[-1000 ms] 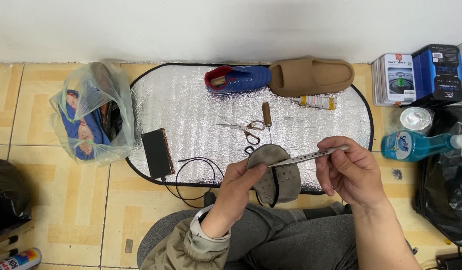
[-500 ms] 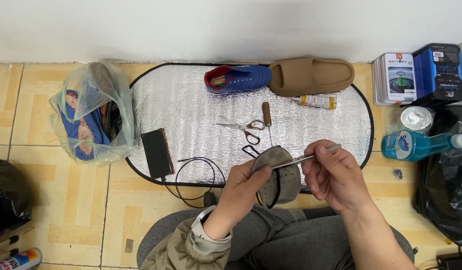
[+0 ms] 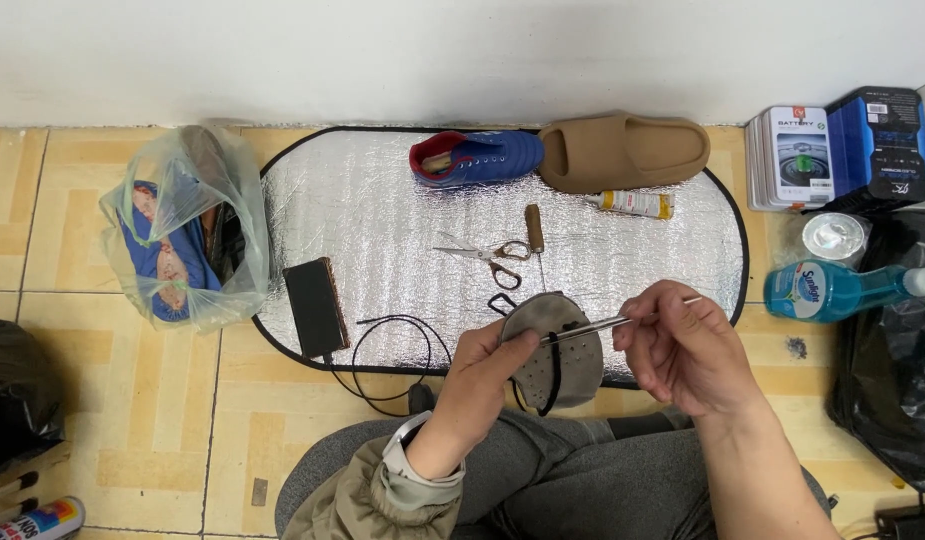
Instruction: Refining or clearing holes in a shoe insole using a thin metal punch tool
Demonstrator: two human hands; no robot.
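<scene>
**Head view: both hands on a grey shoe piece, thin metal tool in the right**

Head view only. Landmark is the silver mat [image 3: 382,230] on the tiled floor.

- Left hand [image 3: 487,365]: at the mat's near edge, fingers curled narrow around the grey shoe piece [image 3: 567,360], holding it up off the mat. Piece has a black trim edge and small holes.
- Right hand [image 3: 682,345]: just right of the piece, fingers pinched tight on a thin metal tool [image 3: 607,322]. Tool tip touches the piece's upper face.
- On the mat, far edge: blue shoe [image 3: 477,158], tan slide sandal [image 3: 622,150] just beside it, small glue tube [image 3: 632,204] below the sandal.
- Mat centre: scissors [image 3: 487,257], wooden-handled awl [image 3: 534,230] touching or just beside them, can't tell which.
- Mat's left edge: black phone [image 3: 315,306] with a black cable [image 3: 392,355] looping off onto the floor.
- Left of the mat: clear plastic bag [image 3: 182,230] with blue contents.
- Right of the mat: blue spray bottle [image 3: 832,290] lying down, boxes [image 3: 842,150] by the wall.
</scene>
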